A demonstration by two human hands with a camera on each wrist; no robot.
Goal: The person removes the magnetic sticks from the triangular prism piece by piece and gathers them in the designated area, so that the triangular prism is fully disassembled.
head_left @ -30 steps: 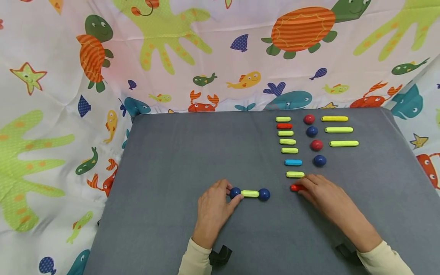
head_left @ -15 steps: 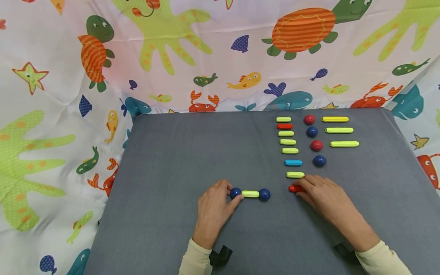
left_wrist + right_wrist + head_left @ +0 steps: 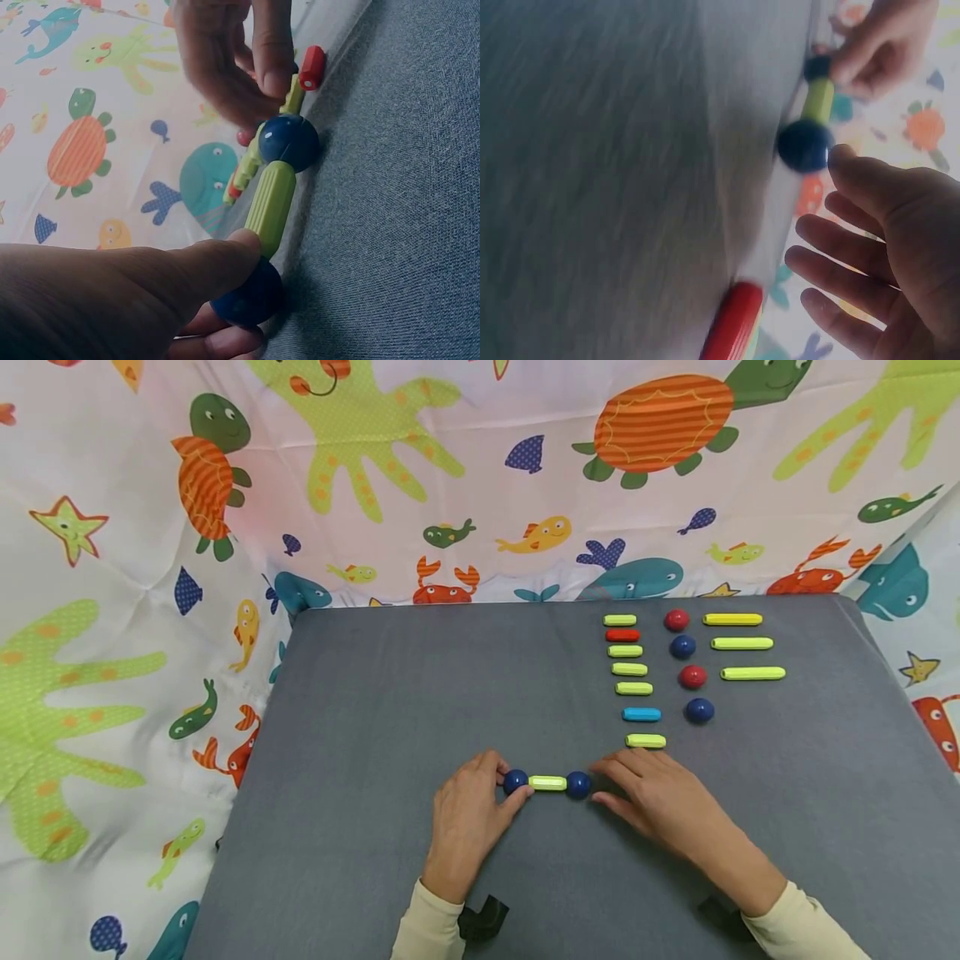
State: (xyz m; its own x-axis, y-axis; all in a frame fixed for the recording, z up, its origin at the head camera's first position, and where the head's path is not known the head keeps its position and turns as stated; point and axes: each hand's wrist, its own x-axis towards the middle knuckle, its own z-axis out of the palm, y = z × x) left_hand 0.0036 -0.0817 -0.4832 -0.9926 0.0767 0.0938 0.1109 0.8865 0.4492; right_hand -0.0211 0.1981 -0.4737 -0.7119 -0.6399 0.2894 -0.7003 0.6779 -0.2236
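Note:
My left hand (image 3: 467, 818) pinches a dark blue ball (image 3: 515, 781) between thumb and fingers. From that ball a short yellow-green rod (image 3: 548, 783) runs to a second dark blue ball (image 3: 578, 785), the three joined in a line on the grey table. My right hand (image 3: 667, 802) reaches in from the right, fingers loosely extended close to the second ball. Nothing is held in it; whether a fingertip touches the ball, I cannot tell. A short red rod (image 3: 735, 319) lies on the cloth near the right hand in the right wrist view; the hand hides it from the head view.
Short rods, mostly yellow-green with a red one (image 3: 622, 635) and a light blue one (image 3: 641, 714), form a column at the right. Beside it stand red balls (image 3: 693, 677) and blue balls (image 3: 700, 710), then long yellow-green rods (image 3: 753, 673). A sea-animal curtain (image 3: 480, 468) borders the table.
My right hand has let go of the red rod and moved left to the second blue ball. The left hand stays on the first ball.

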